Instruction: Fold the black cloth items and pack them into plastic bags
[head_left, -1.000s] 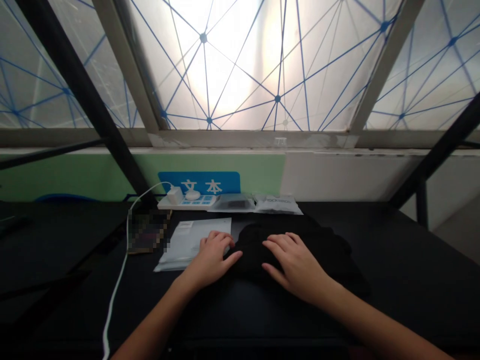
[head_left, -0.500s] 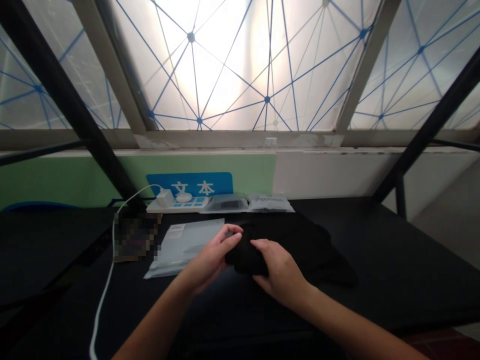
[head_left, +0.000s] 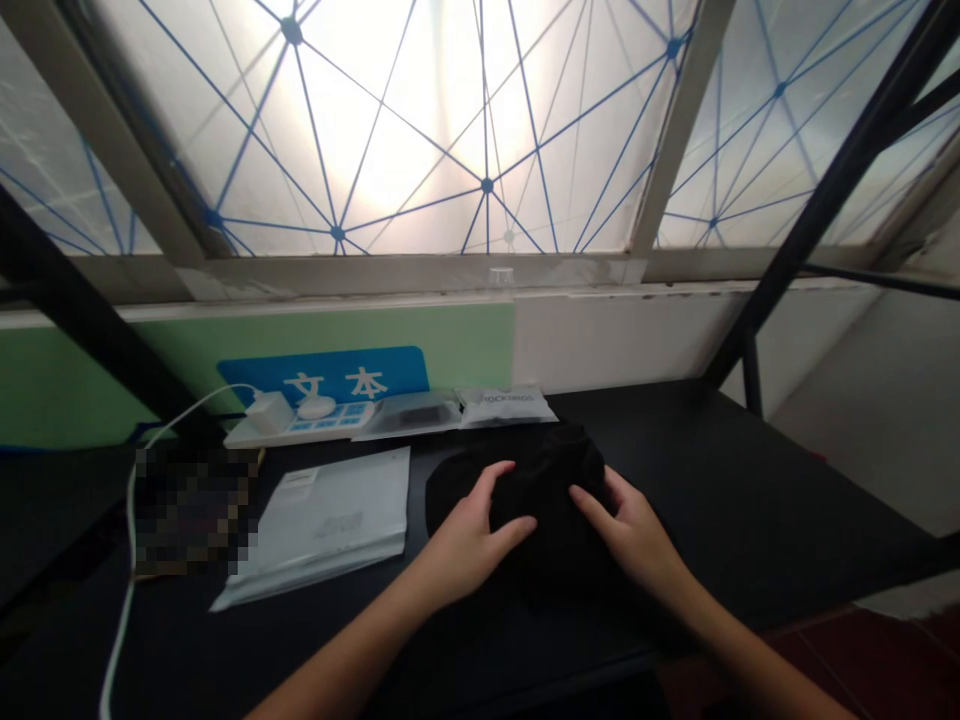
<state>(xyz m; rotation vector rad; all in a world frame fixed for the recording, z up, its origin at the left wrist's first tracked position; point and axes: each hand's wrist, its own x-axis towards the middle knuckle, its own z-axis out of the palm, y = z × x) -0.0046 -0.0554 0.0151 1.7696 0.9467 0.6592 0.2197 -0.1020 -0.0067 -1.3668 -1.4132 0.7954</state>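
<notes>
A bunched piece of black cloth [head_left: 544,462] lies on the black table, and its folds are hard to make out against the dark top. My left hand [head_left: 471,540] rests on its left part, with thumb and forefinger spread apart; the other fingers are hidden. At the cloth's right end my right hand [head_left: 636,530] grips a raised fold between thumb and fingers. A grey plastic mailer bag [head_left: 337,520], apparently on top of another, lies left of my left hand.
Along the back stand a white power strip [head_left: 300,435] with plugs, a clear packet [head_left: 409,412] and a printed grey packet [head_left: 506,405]. A white cable [head_left: 131,540] runs down the left side, by a blurred-out item [head_left: 195,510]. Black metal posts [head_left: 795,220] frame the table.
My hands have moved apart over the cloth, and my left thumb and fingers have spread. The cloth is bunched differently, reaching further left. The view has swung to the right.
</notes>
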